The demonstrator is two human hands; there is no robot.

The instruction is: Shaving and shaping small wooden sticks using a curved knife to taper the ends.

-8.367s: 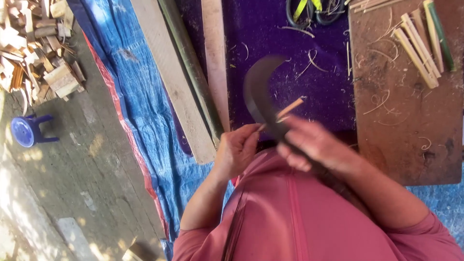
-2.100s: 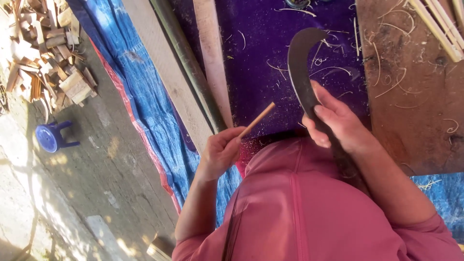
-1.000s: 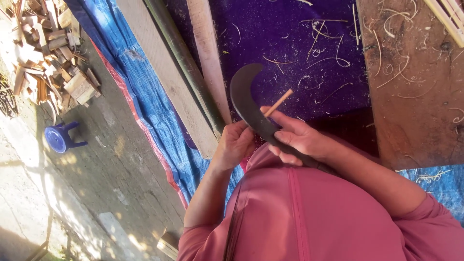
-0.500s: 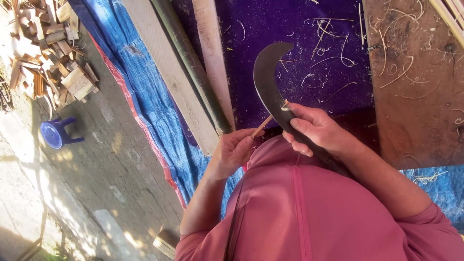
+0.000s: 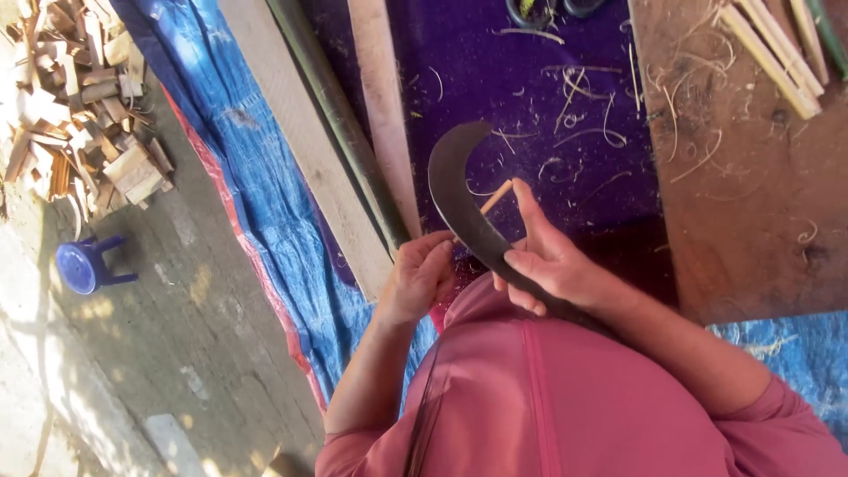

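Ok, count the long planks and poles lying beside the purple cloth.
3: a pale wide plank on the blue tarp, a green pole beside it, a reddish plank at the cloth's edge. Others may lie out of frame.

We are seeing no packages, labels, signs or screens anywhere in what we are looking at.

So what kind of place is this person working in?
Probably an outdoor woodworking spot on the ground: a blue tarpaulin spread over paving, a heap of chopped wood offcuts, and thin curled shavings scattered across a purple mat.
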